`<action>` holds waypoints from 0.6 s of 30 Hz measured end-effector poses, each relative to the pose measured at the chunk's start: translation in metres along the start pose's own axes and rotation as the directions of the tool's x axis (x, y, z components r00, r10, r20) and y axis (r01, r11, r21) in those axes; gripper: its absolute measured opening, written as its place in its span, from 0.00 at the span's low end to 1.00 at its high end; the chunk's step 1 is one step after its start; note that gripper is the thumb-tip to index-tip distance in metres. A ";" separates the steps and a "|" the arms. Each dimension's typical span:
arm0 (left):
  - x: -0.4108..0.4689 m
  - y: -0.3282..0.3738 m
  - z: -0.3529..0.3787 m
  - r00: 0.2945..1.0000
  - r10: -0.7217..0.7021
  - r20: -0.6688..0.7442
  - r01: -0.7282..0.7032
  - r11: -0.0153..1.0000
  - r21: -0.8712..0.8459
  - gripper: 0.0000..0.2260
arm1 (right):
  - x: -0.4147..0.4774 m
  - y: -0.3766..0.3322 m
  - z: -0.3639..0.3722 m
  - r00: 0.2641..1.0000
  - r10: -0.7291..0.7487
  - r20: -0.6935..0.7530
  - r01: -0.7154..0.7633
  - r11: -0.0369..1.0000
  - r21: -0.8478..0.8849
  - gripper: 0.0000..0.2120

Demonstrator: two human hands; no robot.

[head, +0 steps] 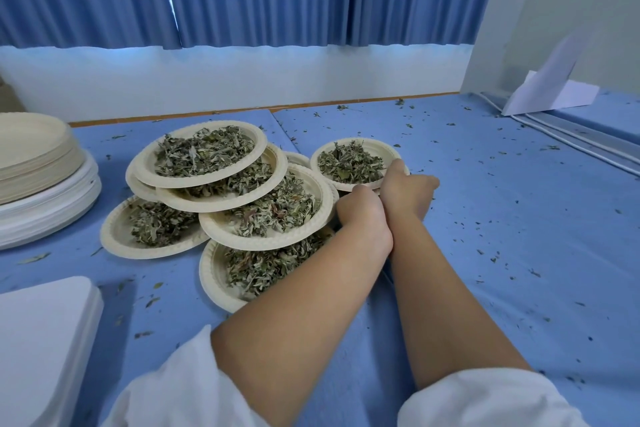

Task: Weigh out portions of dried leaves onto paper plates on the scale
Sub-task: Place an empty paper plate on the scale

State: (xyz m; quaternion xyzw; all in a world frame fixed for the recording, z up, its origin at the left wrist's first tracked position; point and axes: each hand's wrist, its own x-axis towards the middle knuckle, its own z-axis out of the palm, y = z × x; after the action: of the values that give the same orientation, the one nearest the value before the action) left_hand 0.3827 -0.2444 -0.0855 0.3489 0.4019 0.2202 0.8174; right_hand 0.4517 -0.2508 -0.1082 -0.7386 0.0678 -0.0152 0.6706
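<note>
Both hands together, wrists touching, at near rim of paper plate (382, 148) of dried leaves (348, 163), just right of pile of filled plates (194, 183). Right hand (405, 191) thumb on rim, probably gripping. Left hand (360, 210) fingers hidden, can't tell.

Clothing: one white fabric garment with loose sleeves, plain and unmarked where visible. The left sleeve (180, 388) occupies the lower centre-left of the frame; the right sleeve (485, 399) occupies the lower right. Both sleeves show soft folds and end at a hem near the elbow. From the hems upward the forearms are uncovered. The left hand (360, 215) and the right hand (407, 191), near frame centre, are bare.
</note>
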 end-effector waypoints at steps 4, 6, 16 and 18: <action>-0.005 0.002 -0.003 1.000 -0.009 0.017 0.007 0.997 0.080 0.15 | -0.006 -0.003 -0.002 0.999 -0.028 -0.034 0.028 1.000 -0.009 0.13; -0.009 0.004 -0.005 1.000 -0.022 0.022 0.020 0.997 0.079 0.13 | -0.010 -0.004 -0.003 0.997 -0.073 -0.039 0.071 0.996 -0.056 0.10; -0.048 0.017 -0.012 0.998 -0.001 0.067 -0.009 0.990 0.139 0.08 | -0.041 -0.029 -0.017 0.970 -0.239 0.052 0.245 0.947 -0.206 0.14; -0.058 0.023 -0.019 0.997 0.031 0.065 -0.038 0.992 0.120 0.13 | -0.056 -0.036 -0.017 0.957 -0.275 0.091 0.287 0.939 -0.188 0.15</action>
State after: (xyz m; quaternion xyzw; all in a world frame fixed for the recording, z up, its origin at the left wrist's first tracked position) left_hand 0.3320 -0.2585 -0.0475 0.4116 0.3823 0.1984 0.8032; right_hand 0.3973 -0.2573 -0.0666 -0.8040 -0.0585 -0.0806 0.5862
